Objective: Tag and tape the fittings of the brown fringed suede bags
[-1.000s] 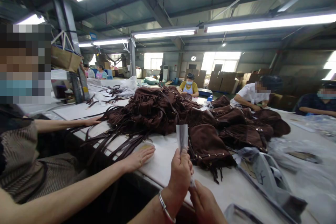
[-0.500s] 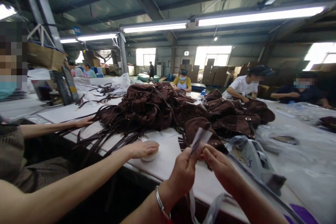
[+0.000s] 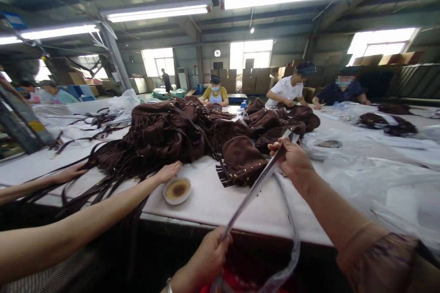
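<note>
A long narrow strap [image 3: 252,192] in a clear plastic sleeve is stretched slantwise between my two hands. My right hand [image 3: 294,158] is closed around its upper end, above the white table [image 3: 213,206]. Lower down, in front of the table edge, my left hand [image 3: 210,254] grips the strap between thumb and fingers. A loop of loose clear plastic [image 3: 290,219] hangs down beside it. Just behind the strap lies a dark brown fringed bag [image 3: 242,158] with metal eyelets.
A large pile of brown bags [image 3: 165,132] with long straps covers the table's middle. A co-worker's hand [image 3: 169,171] is by a shallow dish [image 3: 177,191] with a brown stain. Plastic bags [image 3: 357,178] spread at right. People sit across the table.
My hands were close together on the sleeved strap; now they are far apart, right up and left down. The co-worker's hand has moved off the dish. The view has turned right.
</note>
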Demonstrator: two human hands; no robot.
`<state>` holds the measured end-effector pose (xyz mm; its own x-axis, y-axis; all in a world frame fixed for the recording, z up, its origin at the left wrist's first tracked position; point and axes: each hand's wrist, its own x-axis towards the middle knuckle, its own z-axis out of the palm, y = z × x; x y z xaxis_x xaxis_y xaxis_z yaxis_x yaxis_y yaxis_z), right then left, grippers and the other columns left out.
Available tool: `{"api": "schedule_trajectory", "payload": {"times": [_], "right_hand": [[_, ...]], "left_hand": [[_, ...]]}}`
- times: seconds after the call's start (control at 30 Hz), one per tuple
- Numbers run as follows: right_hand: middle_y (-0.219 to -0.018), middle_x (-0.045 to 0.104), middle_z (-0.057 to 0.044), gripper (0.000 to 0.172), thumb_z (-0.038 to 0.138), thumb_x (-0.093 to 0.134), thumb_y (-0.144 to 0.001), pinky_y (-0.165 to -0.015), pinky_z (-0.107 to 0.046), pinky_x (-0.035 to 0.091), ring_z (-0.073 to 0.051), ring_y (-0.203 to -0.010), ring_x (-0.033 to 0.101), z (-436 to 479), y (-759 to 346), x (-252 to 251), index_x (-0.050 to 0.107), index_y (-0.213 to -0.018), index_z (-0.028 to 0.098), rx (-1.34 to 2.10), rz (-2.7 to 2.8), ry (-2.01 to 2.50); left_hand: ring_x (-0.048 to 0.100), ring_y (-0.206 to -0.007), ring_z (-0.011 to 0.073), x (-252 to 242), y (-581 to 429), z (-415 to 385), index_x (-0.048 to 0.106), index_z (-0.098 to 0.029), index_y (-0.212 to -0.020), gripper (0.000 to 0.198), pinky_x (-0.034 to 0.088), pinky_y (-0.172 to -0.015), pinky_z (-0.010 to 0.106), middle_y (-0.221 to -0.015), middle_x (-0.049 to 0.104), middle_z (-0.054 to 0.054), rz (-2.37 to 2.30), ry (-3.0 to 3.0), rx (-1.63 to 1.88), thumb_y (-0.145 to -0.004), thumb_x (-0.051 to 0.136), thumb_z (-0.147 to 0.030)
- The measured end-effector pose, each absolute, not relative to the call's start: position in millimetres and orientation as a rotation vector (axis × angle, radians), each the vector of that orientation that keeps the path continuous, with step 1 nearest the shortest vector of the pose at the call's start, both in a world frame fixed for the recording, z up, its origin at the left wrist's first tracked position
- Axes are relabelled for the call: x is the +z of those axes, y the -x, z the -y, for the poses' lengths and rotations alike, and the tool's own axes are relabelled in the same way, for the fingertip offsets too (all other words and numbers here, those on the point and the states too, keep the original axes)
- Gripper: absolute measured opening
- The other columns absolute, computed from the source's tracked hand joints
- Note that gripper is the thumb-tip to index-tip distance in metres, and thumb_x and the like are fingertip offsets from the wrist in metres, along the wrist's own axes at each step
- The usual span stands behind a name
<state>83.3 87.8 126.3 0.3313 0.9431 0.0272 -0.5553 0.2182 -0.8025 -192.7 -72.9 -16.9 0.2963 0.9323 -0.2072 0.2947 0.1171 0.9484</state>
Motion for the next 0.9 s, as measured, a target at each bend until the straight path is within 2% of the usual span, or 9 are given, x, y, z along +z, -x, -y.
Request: {"api": "schedule_trajectory", "payload": {"times": [0.1, 0.23, 0.3, 0.37, 0.47, 0.6, 0.67, 0.77, 0.9], "right_hand": [[-0.065, 0.066, 0.003, 0.027, 0.039, 0.073, -0.083, -0.055, -0.026, 0.054, -0.016, -0.062, 0.069, -66.7, -57.1, 91.4, 0.055, -0.085, 0.020, 1.259, 0.570, 0.807], [-0.069, 0.068, 0.001, 0.036, 0.044, 0.081, -0.074, -0.057, -0.028, 0.054, -0.018, -0.065, 0.069, -31.0, 5.6, 49.9, 0.057, -0.086, 0.020, 1.456, 0.576, 0.763], [-0.072, 0.069, 0.000, 0.039, 0.049, 0.079, -0.073, -0.058, -0.029, 0.054, -0.018, -0.067, 0.068, -20.8, 25.7, 33.6, 0.057, -0.087, 0.020, 1.512, 0.652, 0.768], [-0.078, 0.069, -0.002, 0.041, 0.056, 0.071, -0.077, -0.058, -0.030, 0.053, -0.019, -0.071, 0.067, -19.3, 27.7, 21.1, 0.060, -0.092, 0.020, 1.468, 0.820, 0.864], [-0.091, 0.068, -0.007, 0.043, 0.054, 0.062, -0.084, -0.065, -0.034, 0.054, -0.022, -0.080, 0.064, -27.4, 1.3, 13.2, 0.062, -0.108, 0.018, 1.077, 1.196, 1.184], [-0.109, 0.064, -0.011, 0.035, 0.031, 0.055, -0.090, -0.091, -0.039, 0.047, -0.025, -0.100, 0.059, -32.4, -36.5, 22.9, 0.061, -0.121, 0.019, 0.346, 1.988, 1.269], [-0.107, 0.064, -0.011, 0.026, 0.025, 0.054, -0.090, -0.090, -0.037, 0.045, -0.025, -0.102, 0.057, -29.7, -39.7, 28.6, 0.066, -0.113, 0.020, 0.126, 2.385, 1.211], [-0.091, 0.066, -0.011, 0.018, 0.018, 0.053, -0.090, -0.079, -0.032, 0.044, -0.024, -0.091, 0.060, -26.0, -30.2, 27.1, 0.071, -0.085, 0.018, -0.053, 2.744, 1.261], [-0.086, 0.070, -0.012, 0.024, 0.017, 0.051, -0.090, -0.072, -0.030, 0.044, -0.022, -0.081, 0.064, -28.8, -14.5, 9.4, 0.070, -0.076, 0.016, 0.236, 2.674, 1.505]], "left_hand": [[0.048, -0.063, 0.0128, -11.2, 200.1, 76.8, 0.061, -0.016, -0.086, 0.015, 0.039, -0.058, 0.023, -0.069, 0.056, -0.001, -1.275, -1.563, 0.558, -0.079, 0.065, -0.029], [0.059, -0.087, 0.0187, 33.1, 180.6, 56.2, 0.061, -0.017, -0.114, 0.037, 0.047, -0.079, 0.028, -0.100, 0.067, 0.006, -1.265, -1.786, 0.784, -0.080, 0.066, -0.030], [0.061, -0.078, 0.0168, 44.6, 169.3, 39.6, 0.060, -0.015, -0.113, 0.031, 0.048, -0.074, 0.028, -0.096, 0.069, 0.006, -1.258, -1.806, 0.863, -0.089, 0.055, -0.034], [0.060, -0.063, 0.0148, 42.1, 166.4, 24.6, 0.063, -0.014, -0.095, 0.032, 0.047, -0.064, 0.027, -0.080, 0.068, 0.006, -1.373, -1.833, 0.824, -0.098, 0.039, -0.034], [0.062, -0.069, 0.0179, 22.2, 178.9, 12.4, 0.062, -0.016, -0.080, 0.034, 0.046, -0.067, 0.029, -0.076, 0.068, 0.008, -1.691, -2.056, 0.675, -0.099, 0.036, -0.026], [0.065, -0.079, 0.0213, 0.3, 196.8, 16.9, 0.062, -0.016, -0.086, 0.024, 0.048, -0.072, 0.030, -0.086, 0.070, 0.010, -1.802, -2.327, 0.365, -0.095, 0.040, -0.017], [0.065, -0.079, 0.0207, -1.9, 197.6, 22.0, 0.062, -0.017, -0.090, 0.021, 0.048, -0.071, 0.029, -0.088, 0.069, 0.008, -1.712, -2.425, 0.269, -0.093, 0.042, -0.014], [0.065, -0.078, 0.0206, 0.5, 193.0, 24.3, 0.062, -0.018, -0.095, 0.021, 0.049, -0.070, 0.030, -0.087, 0.068, 0.007, -1.696, -2.467, 0.234, -0.091, 0.042, -0.011], [0.063, -0.081, 0.0206, -1.3, 184.9, 15.5, 0.064, -0.015, -0.092, 0.024, 0.050, -0.072, 0.030, -0.091, 0.064, 0.010, -1.812, -2.397, 0.201, -0.092, 0.041, -0.011]]}}
